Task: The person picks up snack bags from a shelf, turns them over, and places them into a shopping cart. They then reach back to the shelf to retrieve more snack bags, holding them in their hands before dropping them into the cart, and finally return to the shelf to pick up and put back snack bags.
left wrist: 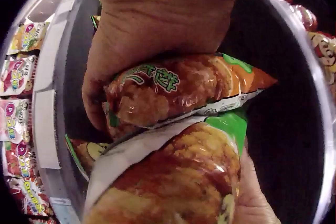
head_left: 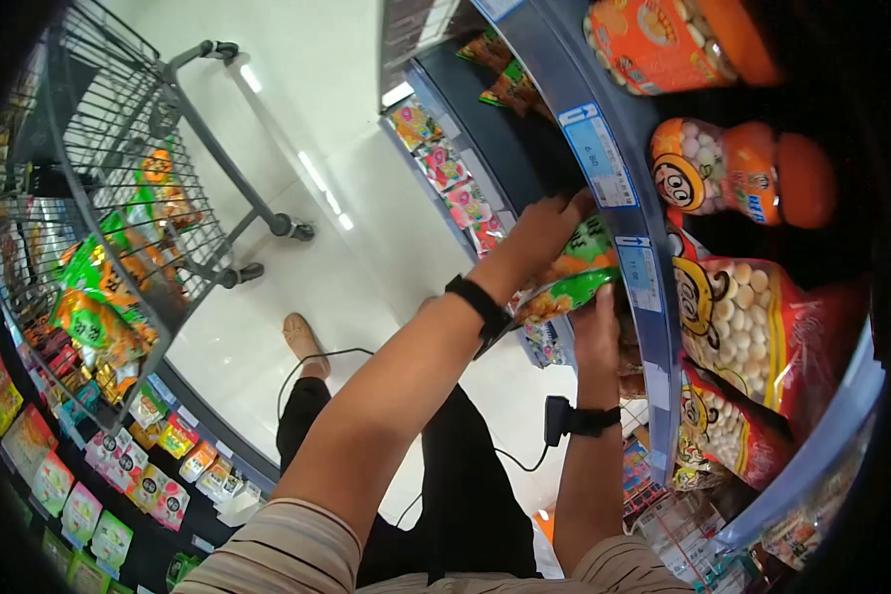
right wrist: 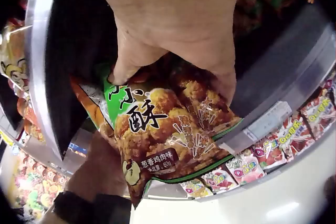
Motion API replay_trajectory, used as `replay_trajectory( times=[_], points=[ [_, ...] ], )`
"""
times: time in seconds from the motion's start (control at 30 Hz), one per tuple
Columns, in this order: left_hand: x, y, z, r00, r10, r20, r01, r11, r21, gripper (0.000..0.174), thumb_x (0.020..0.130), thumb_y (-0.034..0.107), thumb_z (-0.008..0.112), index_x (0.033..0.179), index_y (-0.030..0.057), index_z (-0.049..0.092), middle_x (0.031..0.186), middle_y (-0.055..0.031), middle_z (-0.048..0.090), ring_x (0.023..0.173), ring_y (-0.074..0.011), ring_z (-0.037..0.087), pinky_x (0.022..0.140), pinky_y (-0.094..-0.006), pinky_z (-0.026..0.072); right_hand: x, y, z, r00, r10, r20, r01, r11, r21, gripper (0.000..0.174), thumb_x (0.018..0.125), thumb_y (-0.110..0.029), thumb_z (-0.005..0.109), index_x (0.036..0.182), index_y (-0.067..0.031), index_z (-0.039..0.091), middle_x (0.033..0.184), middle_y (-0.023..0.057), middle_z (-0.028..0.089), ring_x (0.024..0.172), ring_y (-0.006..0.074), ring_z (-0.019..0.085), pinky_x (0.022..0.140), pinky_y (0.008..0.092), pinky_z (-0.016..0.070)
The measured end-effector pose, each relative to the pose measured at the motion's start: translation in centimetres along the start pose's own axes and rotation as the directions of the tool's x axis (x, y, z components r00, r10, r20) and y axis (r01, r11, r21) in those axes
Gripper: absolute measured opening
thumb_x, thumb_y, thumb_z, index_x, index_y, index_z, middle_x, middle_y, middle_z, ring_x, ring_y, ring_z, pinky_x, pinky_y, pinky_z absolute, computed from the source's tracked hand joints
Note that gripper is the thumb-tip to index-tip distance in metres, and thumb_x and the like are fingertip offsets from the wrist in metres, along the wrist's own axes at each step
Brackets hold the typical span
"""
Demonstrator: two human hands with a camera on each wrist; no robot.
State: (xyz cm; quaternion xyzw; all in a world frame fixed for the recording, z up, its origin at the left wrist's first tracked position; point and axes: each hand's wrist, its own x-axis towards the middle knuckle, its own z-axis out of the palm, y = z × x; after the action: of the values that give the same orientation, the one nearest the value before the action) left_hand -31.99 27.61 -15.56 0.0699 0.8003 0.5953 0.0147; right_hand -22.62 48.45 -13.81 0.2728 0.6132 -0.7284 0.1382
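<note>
One dark, blue-edged shelving unit (head_left: 546, 69) curves down the right side of the head view, with another lower tier reaching away at the top. Across the pale floor, at upper left, stands a wire shopping cart (head_left: 208, 127) with green-and-orange snack bags (head_left: 99, 332) inside it. On the shelf nearest the person, red-and-yellow bags of round biscuits (head_left: 742, 327) lie side by side, each bearing a cartoon face. Farther along that shelf are orange-lidded jars (head_left: 703, 168), the clearest one filled with small round biscuits.

At least two crispy-snack packets (right wrist: 163, 124), printed with golden fried pieces and green trim, are held up just beside the blue shelf edge, one pressed against the other; the front one reads scallion chicken flavour. The left hand (head_left: 539, 238) curls over the top of one, while the right hand (head_left: 596, 332) grips another between thumb and fingers; whether either hand holds more than one, I cannot tell. Small fruit-printed candy packets (head_left: 465, 203) line the lower tier's front. Black straps (head_left: 592, 423) circle both wrists. Blue-and-white price labels (head_left: 599, 153) sit on the shelf edge near the hands.
</note>
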Motion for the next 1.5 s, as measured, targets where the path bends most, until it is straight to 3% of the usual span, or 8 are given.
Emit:
replay_trajectory(
  times=[0.17,0.37,0.53,0.67,0.93,1.23,1.33,1.5],
  points=[
    [-8.0,3.4,-6.5,0.857,-0.515,0.020,0.447,0.723,-0.527,0.061,0.107,0.050,0.044,0.111,-0.0054,0.068,0.100,-0.0268,0.071,0.095,-0.0451,0.067,0.086,-0.0467,0.0516,-7.5,-1.0,7.4,0.984,0.074,0.163,-0.059,0.994,-0.095,0.060,0.107,-0.032,0.056,0.158,-0.0143,0.031,0.149,0.0043,0.048,0.131,0.0198,0.052,0.106,0.0420,0.0458],
    [-17.2,8.0,-15.8,0.789,-0.609,-0.082,0.500,0.715,-0.489,0.065,0.106,0.053,0.043,0.106,-0.0072,0.068,0.098,-0.0258,0.072,0.094,-0.0414,0.068,0.087,-0.0446,0.0505,-15.0,-2.1,14.1,0.913,0.171,0.370,-0.064,0.957,-0.283,0.085,0.099,-0.033,0.068,0.163,-0.0086,0.017,0.156,0.0090,0.041,0.140,0.0235,0.046,0.110,0.0389,0.0453],
    [-22.8,15.2,-24.7,0.712,-0.583,-0.392,0.457,0.808,-0.372,0.061,0.108,0.050,0.042,0.118,-0.0051,0.066,0.110,-0.0255,0.067,0.111,-0.0401,0.061,0.099,-0.0447,0.0444,-21.1,-5.4,21.9,0.853,0.263,0.450,-0.164,0.955,-0.248,0.088,0.094,-0.029,0.075,0.161,-0.0046,0.023,0.157,0.0106,0.041,0.144,0.0236,0.042,0.114,0.0376,0.0409],
    [-26.7,17.7,-31.8,0.650,-0.555,-0.519,0.359,0.827,-0.434,0.064,0.109,0.052,0.039,0.124,-0.0047,0.063,0.116,-0.0237,0.065,0.114,-0.0383,0.060,0.102,-0.0437,0.0430,-24.6,-7.1,29.3,0.757,0.183,0.627,0.003,0.959,-0.284,0.089,0.091,-0.028,0.078,0.159,-0.0040,0.025,0.156,0.0108,0.041,0.146,0.0235,0.039,0.121,0.0400,0.0314],
    [-35.4,23.0,-48.0,0.493,-0.723,-0.484,0.054,0.581,-0.812,0.081,0.104,0.066,0.044,0.149,-0.0004,0.046,0.143,-0.0155,0.058,0.125,-0.0233,0.062,0.106,-0.0352,0.0499,-31.6,-6.2,47.6,0.502,0.159,0.850,0.089,0.968,-0.234,0.090,0.092,-0.025,0.078,0.159,-0.0006,0.022,0.146,0.0131,0.049,0.134,0.0224,0.050,0.115,0.0395,0.0382],
    [-43.0,15.0,-57.1,0.367,-0.715,-0.595,-0.054,0.622,-0.781,0.080,0.104,0.067,0.040,0.147,-0.0005,0.048,0.136,-0.0161,0.063,0.121,-0.0252,0.066,0.101,-0.0386,0.0546,-34.6,1.2,60.3,0.457,0.263,0.850,0.120,0.929,-0.351,0.095,0.094,-0.033,0.077,0.159,0.0038,0.018,0.146,0.0210,0.049,0.123,0.0222,0.060,0.101,0.0356,0.0518],
    [-43.6,12.3,-57.8,0.228,-0.705,-0.672,0.076,0.701,-0.710,0.090,0.103,0.070,0.036,0.148,-0.0077,0.044,0.142,-0.0193,0.058,0.130,-0.0272,0.058,0.107,-0.0382,0.0478,-33.6,3.9,60.9,0.533,0.242,0.811,0.212,0.889,-0.405,0.097,0.092,-0.037,0.078,0.158,0.0048,0.021,0.147,0.0262,0.049,0.128,0.0261,0.059,0.103,0.0379,0.0509],
    [-44.8,6.4,-56.2,0.027,-0.510,-0.860,0.287,0.828,-0.482,0.089,0.105,0.068,0.035,0.153,-0.0071,0.040,0.159,-0.0218,0.041,0.148,-0.0298,0.038,0.123,-0.0398,0.0259,-31.4,7.2,58.8,0.391,0.048,0.919,0.522,0.811,-0.264,0.095,0.090,-0.032,0.079,0.160,0.0022,0.023,0.156,0.0301,0.038,0.139,0.0407,0.048,0.106,0.0470,0.0500]
  ],
)
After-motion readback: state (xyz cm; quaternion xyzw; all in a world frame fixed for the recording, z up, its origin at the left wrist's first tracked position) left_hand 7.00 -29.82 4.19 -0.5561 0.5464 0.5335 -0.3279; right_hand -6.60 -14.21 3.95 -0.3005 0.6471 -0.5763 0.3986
